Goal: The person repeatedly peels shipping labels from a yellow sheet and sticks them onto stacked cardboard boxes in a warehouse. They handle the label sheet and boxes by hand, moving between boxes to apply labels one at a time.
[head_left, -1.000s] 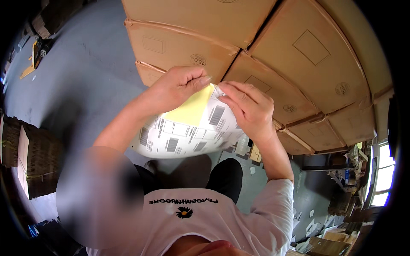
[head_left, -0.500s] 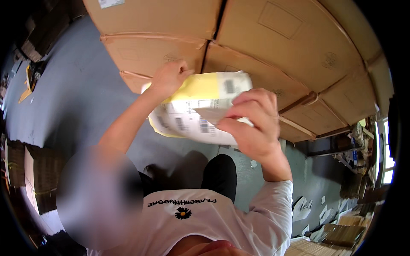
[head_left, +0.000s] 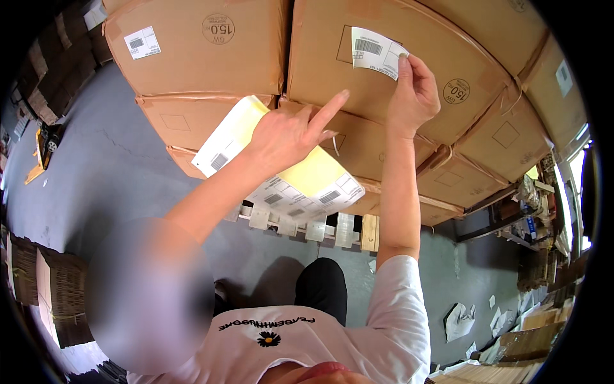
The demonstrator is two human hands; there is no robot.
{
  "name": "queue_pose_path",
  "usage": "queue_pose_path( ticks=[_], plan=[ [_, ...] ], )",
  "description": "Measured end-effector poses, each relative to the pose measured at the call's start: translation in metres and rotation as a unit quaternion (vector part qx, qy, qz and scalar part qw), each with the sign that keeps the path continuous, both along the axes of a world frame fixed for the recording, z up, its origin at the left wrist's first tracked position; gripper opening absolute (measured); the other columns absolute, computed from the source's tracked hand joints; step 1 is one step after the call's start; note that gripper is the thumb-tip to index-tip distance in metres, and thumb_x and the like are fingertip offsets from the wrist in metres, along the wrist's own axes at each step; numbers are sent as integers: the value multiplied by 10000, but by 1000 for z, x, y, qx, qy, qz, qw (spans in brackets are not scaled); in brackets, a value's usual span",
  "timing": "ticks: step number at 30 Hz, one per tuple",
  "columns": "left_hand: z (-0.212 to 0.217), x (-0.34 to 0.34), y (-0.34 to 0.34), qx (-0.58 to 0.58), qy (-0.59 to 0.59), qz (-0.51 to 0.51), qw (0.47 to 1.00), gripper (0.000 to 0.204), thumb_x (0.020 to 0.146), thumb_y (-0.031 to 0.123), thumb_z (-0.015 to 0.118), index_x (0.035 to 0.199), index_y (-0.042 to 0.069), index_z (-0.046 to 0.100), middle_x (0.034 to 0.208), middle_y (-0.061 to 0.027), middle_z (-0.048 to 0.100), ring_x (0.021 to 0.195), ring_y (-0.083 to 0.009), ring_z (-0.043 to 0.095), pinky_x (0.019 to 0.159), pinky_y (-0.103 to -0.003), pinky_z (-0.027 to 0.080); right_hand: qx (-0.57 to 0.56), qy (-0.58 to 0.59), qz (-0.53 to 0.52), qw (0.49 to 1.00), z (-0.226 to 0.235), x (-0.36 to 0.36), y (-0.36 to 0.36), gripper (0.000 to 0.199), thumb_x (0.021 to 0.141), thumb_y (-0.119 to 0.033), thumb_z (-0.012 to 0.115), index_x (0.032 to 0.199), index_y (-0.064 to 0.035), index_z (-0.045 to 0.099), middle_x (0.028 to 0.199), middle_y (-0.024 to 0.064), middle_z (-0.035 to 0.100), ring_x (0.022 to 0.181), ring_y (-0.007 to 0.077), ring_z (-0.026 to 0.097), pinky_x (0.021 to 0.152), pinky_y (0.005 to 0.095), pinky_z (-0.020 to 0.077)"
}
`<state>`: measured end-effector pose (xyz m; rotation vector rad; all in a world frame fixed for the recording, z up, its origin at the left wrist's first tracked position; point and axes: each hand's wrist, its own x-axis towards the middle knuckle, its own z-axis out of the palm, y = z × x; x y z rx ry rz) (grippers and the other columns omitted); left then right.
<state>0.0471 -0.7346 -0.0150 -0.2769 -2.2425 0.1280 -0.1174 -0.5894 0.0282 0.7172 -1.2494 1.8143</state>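
My right hand (head_left: 413,96) pinches a white barcode label (head_left: 376,52) by its right edge and holds it flat against the face of a brown cardboard box (head_left: 409,64) high in the stack. My left hand (head_left: 289,136) grips a yellow-backed sheet of white labels (head_left: 281,173) lower down, with its index finger stretched up toward the same box. The sheet hangs in front of the lower boxes.
Stacked cardboard boxes (head_left: 192,57) fill the upper view on a wooden pallet (head_left: 307,225). Another box bears a small white label (head_left: 142,42). Grey floor (head_left: 109,173) lies to the left. Flattened cardboard (head_left: 25,281) sits at lower left, paper scraps (head_left: 467,320) at lower right.
My right hand has peeled a single label off the sheet and raised it to the upper box. My left hand kept the sheet and extended its index finger.
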Motion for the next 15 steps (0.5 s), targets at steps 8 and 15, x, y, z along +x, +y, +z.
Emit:
queue_pose_path(
  ticks=[8, 15],
  plan=[
    [22, -27, 0, -24, -69, 102, 992, 831, 882, 304, 706, 1574, 270, 246, 685, -67, 580, 504, -252, 588, 433, -369, 485, 0, -37, -8, 999, -1, 6, -8, 113, 883, -76, 753, 974, -10, 738, 959, 38, 679, 805, 108, 638, 736, 252, 530],
    [21, -39, -9, 8, -124, 153, 980, 814, 924, 305, 663, 1580, 323, 182, 742, -101, 635, 559, -310, 637, 457, -408, 513, 3, -50, -20, 999, 0, 7, -7, 115, 880, -77, 751, 971, -8, 742, 964, 42, 679, 808, 113, 640, 747, 259, 533]
  ],
)
